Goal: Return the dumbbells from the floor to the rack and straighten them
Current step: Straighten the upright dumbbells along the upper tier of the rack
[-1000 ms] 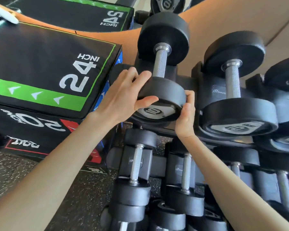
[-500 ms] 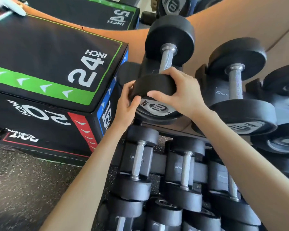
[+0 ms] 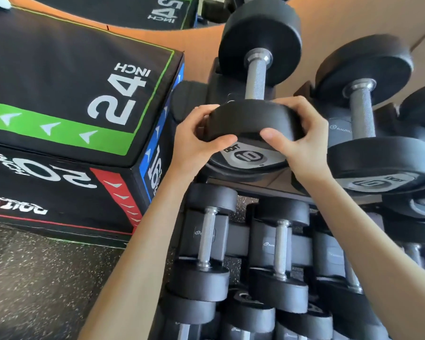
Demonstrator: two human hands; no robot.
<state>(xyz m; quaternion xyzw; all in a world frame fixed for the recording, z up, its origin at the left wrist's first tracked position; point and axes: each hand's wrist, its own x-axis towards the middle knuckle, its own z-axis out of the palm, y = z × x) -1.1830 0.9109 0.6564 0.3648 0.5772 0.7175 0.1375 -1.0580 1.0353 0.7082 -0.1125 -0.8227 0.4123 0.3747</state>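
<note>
From the head view, both bare hands close on the near head of one dumbbell (image 3: 253,119) lying on the top tier of the rack (image 3: 233,182); the left hand (image 3: 196,141) wraps the left edge of that rubber head, its grip clamped with fingers over the rim and thumb across the front; the right hand (image 3: 297,136) does the same on the right edge, its grip likewise clamped, thumb pressed just above the grey end plate marked 10. The dumbbell's knurled metal handle runs away from the person to its far head, which sits higher, close to the tan wall (image 3: 353,33); the bar lies roughly square to the rack's front edge. Just to its right a second dumbbell (image 3: 363,123) rests on the same tier, parallel and apart from the held one; more heads show at the far right edge, partly cut off. Below, the lower tier carries a row of smaller dumbbells (image 3: 206,244) side by side, handles pointing the same way, partly hidden by both forearms. Left of the rack stands a black padded plyo box (image 3: 66,99) printed 24 INCH, with green, red and blue panels, set on the speckled dark floor (image 3: 35,290).
</note>
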